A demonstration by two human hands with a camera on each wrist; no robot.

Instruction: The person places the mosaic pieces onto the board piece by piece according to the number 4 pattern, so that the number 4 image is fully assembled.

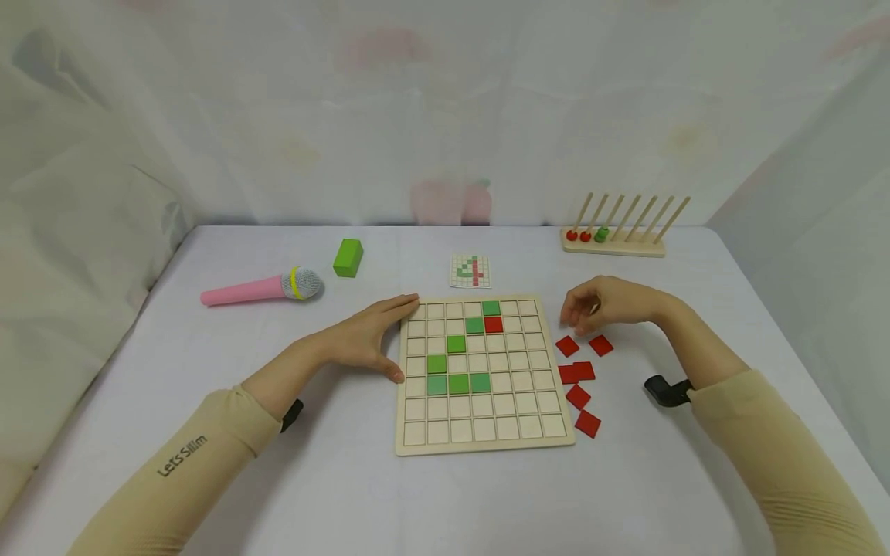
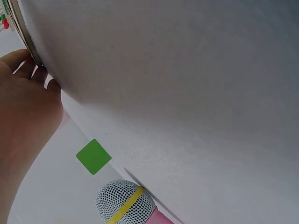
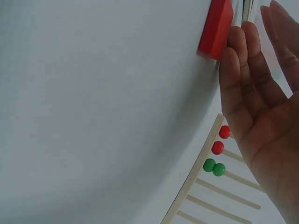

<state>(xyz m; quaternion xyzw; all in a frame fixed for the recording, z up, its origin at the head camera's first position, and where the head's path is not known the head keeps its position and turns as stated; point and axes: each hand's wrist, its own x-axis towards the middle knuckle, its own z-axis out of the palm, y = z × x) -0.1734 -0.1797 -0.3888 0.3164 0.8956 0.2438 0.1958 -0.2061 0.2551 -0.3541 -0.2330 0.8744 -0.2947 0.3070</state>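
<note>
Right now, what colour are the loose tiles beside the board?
Red; the loose tiles beside the board show best in the head view.

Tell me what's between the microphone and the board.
The left hand lies between the microphone and the board, as the head view shows.

Matt wooden board [image 1: 480, 405], creased cloth backdrop [image 1: 278, 100]
The board looks smooth. Beyond it, a card [image 1: 470, 272] looks papery; beyond and right, beads [image 3: 217, 148] look glossy; beyond and left, a microphone [image 1: 257, 290] has a rough mesh head [image 2: 114, 194].
</note>
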